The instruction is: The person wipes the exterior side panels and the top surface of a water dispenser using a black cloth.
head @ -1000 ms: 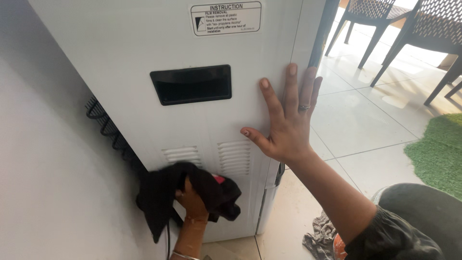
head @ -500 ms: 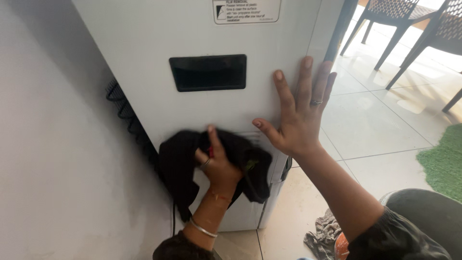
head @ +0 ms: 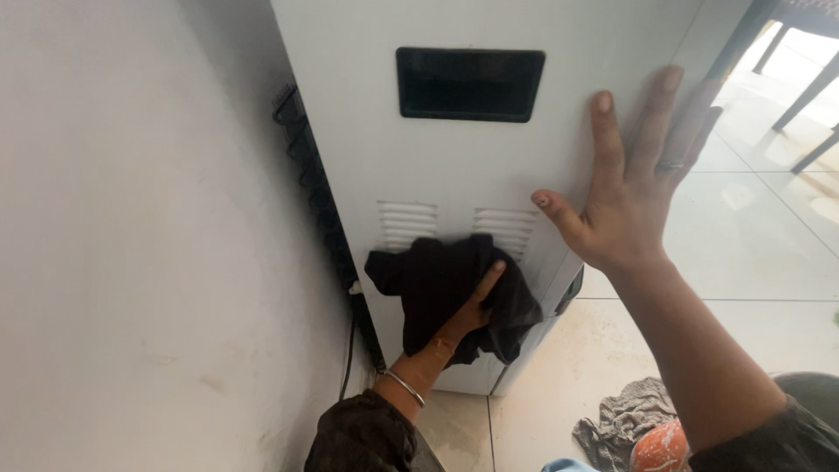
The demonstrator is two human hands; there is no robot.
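Below the recessed handle (head: 470,84) of the white cabinet (head: 454,166), your left hand (head: 472,310) presses a black cloth (head: 441,293) over the vents; your right hand (head: 629,197) braces flat beside it. Wiping seems underway; sweep lower next.

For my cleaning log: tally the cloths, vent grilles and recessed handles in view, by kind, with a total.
Cloths: 2, the black cloth pressed to the white appliance by the left hand, and the grey rag on the floor
Vent grilles: 2, left grille and right grille
Recessed handles: 1, black handle
Total: 5
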